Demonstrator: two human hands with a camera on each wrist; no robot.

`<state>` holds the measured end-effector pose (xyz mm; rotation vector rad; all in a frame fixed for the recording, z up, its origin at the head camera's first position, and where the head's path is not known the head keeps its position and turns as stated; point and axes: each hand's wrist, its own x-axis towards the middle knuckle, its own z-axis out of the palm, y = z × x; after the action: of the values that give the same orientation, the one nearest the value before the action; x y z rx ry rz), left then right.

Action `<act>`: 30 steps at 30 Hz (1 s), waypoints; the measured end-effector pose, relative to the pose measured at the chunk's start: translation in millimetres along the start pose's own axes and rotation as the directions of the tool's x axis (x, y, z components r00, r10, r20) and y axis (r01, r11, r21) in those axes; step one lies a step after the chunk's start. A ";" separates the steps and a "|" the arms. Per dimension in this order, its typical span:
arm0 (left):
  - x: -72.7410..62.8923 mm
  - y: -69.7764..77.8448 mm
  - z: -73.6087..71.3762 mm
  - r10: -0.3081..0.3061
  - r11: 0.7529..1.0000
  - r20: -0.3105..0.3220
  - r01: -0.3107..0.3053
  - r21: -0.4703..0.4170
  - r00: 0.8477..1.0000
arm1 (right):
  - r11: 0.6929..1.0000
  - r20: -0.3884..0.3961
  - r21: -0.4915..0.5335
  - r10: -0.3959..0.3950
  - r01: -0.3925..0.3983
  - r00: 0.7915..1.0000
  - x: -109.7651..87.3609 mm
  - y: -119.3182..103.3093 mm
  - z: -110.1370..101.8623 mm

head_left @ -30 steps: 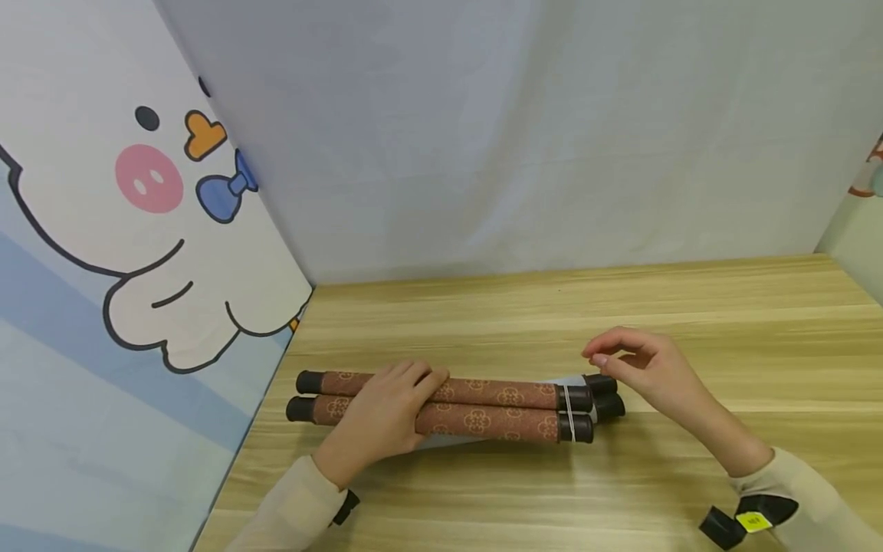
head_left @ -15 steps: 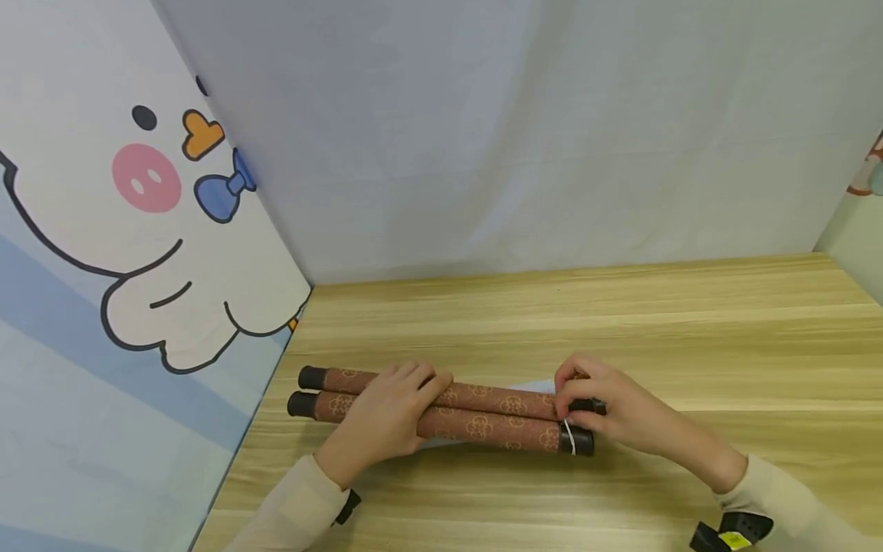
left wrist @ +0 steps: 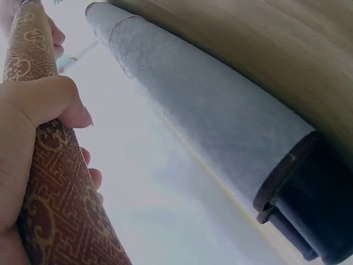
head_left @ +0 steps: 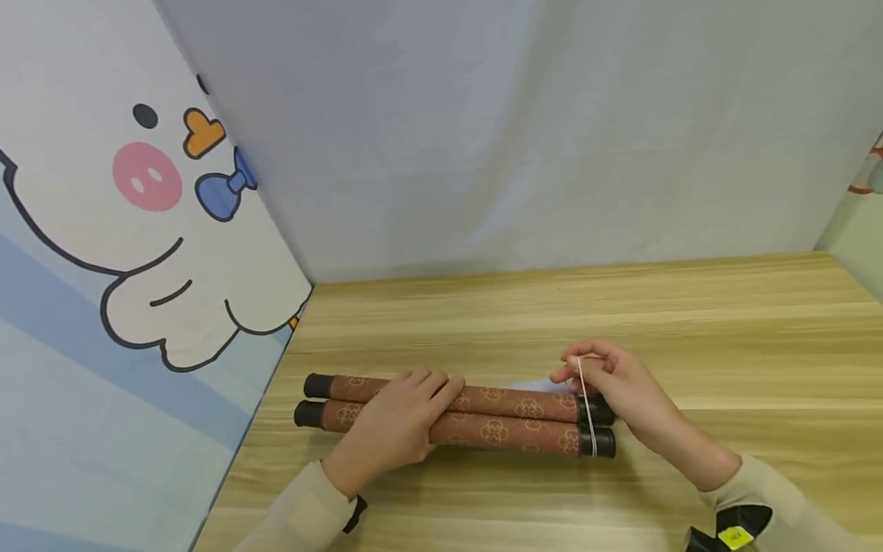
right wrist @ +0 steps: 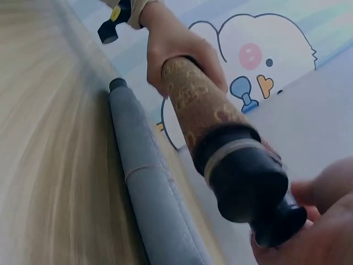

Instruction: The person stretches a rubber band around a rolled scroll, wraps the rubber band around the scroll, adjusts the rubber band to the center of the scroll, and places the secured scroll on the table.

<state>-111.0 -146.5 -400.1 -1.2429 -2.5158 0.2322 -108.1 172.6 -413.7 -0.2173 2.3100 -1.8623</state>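
Two brown hanging scrolls (head_left: 493,431) with gold patterns and black end knobs lie side by side. My left hand (head_left: 392,423) grips them left of their middle, thumb curled round the upper one in the left wrist view. At their right knobs, my right hand (head_left: 624,391) holds a thin white rubber band (head_left: 588,410) stretched upward; the band still loops the nearer knob (head_left: 599,442). In the right wrist view, the band circles a black knob (right wrist: 248,179), with my right fingers beside the other knob. A grey-white roll (left wrist: 204,99) with a thin band round it lies below the brown scrolls.
The wooden table (head_left: 483,314) extends behind and in front of the scrolls. A pale curtain (head_left: 517,138) hangs at the back, and a cartoon-printed panel (head_left: 228,261) stands along the left edge.
My right hand has come in from the right to the scroll ends and pulled the rubber band upward. The scrolls have shifted slightly right, with my left hand still gripping them.
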 end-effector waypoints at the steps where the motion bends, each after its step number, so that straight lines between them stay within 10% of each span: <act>1: 0.4 1.0 -0.4 0.008 1.000 -0.001 -0.008 0.003 1.000 | 1.000 0.066 0.005 0.006 -0.007 0.998 1.3 -0.3 -0.1; 6: 2.6 5.7 2.9 0.038 0.998 0.005 -0.037 -0.041 0.999 | 0.984 0.349 -0.069 -0.128 0.161 0.928 6.0 -1.5 2.6; 11: 1.4 9.4 6.2 0.024 0.998 0.016 -0.023 -0.062 1.000 | 0.950 0.456 -0.116 -0.207 0.288 0.866 6.3 -6.1 4.5; 23: -2.7 2.8 9.3 -0.109 0.994 0.044 0.110 -0.028 0.993 | 0.850 0.167 -0.275 -0.417 0.449 0.893 -3.0 -25.2 -23.1; 26: -5.1 -2.7 7.3 -0.143 0.988 0.057 0.146 -0.055 0.988 | 0.762 0.243 -0.368 -0.475 0.533 0.846 -7.2 -18.6 -29.4; 30: -6.4 -7.2 5.7 -0.159 0.979 0.077 0.167 -0.120 0.984 | 0.588 0.363 -0.392 -0.608 0.708 0.706 -7.4 -6.3 -25.4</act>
<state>-114.7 -156.0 -404.8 -1.0814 -2.7104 0.0784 -106.4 197.1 -401.9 -1.4575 2.7383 -1.2607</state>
